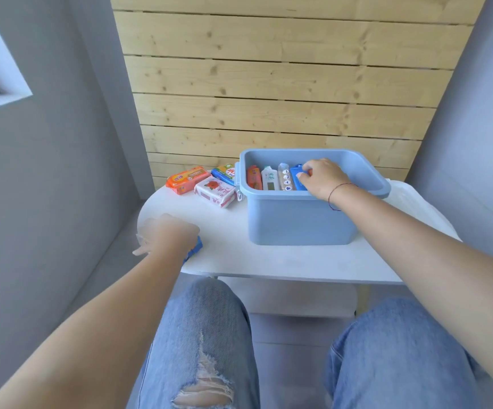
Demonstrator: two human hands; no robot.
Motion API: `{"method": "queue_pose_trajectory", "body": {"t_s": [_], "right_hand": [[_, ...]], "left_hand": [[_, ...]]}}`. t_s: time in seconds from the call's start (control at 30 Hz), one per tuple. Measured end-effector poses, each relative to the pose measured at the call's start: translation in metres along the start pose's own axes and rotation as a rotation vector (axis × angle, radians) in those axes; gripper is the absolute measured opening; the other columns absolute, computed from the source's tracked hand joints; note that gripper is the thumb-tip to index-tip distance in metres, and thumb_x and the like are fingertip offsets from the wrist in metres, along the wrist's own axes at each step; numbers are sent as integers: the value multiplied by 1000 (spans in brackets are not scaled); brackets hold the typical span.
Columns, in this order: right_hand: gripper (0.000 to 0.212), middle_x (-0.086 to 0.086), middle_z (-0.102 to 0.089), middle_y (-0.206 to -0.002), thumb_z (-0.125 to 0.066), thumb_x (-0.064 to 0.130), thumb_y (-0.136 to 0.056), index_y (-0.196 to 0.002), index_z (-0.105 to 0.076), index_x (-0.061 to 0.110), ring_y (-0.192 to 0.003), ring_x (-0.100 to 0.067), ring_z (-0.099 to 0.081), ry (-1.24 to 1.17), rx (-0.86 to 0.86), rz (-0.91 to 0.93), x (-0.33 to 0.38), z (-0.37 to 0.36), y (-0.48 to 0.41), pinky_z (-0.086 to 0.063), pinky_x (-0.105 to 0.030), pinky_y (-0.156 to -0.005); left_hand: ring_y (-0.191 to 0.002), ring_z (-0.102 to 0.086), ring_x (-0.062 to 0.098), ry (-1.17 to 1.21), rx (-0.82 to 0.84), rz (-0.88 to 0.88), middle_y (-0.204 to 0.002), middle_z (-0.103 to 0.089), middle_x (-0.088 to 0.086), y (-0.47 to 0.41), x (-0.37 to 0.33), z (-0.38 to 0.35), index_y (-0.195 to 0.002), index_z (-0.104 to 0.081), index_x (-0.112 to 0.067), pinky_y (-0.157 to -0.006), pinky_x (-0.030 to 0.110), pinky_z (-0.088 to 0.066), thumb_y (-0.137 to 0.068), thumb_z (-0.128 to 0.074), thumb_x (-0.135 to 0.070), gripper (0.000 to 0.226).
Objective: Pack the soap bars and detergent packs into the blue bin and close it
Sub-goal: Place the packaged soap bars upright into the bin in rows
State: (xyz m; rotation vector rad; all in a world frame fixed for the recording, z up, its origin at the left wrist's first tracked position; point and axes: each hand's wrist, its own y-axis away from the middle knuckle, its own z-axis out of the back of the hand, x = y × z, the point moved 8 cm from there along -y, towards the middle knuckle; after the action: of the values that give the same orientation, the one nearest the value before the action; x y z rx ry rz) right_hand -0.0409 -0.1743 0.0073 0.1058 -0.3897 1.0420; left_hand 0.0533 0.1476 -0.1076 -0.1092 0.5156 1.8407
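The open blue bin stands on the white table. Inside it stand an orange pack, a white pack, a pale pack and a blue pack. My right hand reaches into the bin and grips that blue pack. My left hand, blurred, rests over another blue pack at the table's front left edge and seems to hold it. Left of the bin lie an orange soap pack, a white-pink soap pack and a blue-green pack.
A white lid lies on the table behind and right of the bin. A wooden plank wall stands behind the table, grey walls on both sides. My knees in jeans are below the table's front edge.
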Motion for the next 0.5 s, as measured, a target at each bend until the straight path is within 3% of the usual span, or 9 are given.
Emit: {"method": "queue_pose_trajectory", "body": {"t_s": [0.1, 0.2, 0.37, 0.5], "right_hand": [[32, -16, -55, -123, -41, 31, -94, -110, -62, 12, -119, -34, -48, 0, 7, -1, -1, 1, 4, -44, -40, -98], [33, -14, -56, -124, -43, 32, -94, -112, -62, 12, -119, -34, -48, -26, 13, -7, -2, 4, 9, -44, -41, -99], [32, -13, -56, -128, -46, 29, -92, -112, -64, 11, -120, -33, -49, -82, 2, -32, -13, 16, 11, -44, -41, -101], [31, -10, -55, -133, -47, 23, -92, -116, -63, 13, -123, -28, -50, -237, -66, -55, -20, 35, 10, -40, -31, -100]], "left_hand": [[-133, -20, 32, 76, -60, -10, -132, -30, 14, 6, 3, 0, -127, -38, -9, -100, 48, -37, -71, -58, -27, 63], [-131, -25, 31, 166, -150, -72, -130, -32, 14, 10, -2, 7, -120, -44, -6, -90, 45, -43, -74, -58, -16, 49], [-126, -31, 35, 349, -206, -59, -127, -34, 16, 14, 0, 15, -109, -51, -3, -86, 43, -43, -73, -57, -12, 37], [-125, -34, 33, 627, -276, -144, -129, -35, 15, 27, -33, 51, -119, -52, -6, -73, 38, -38, -76, -61, -21, 46]]}}
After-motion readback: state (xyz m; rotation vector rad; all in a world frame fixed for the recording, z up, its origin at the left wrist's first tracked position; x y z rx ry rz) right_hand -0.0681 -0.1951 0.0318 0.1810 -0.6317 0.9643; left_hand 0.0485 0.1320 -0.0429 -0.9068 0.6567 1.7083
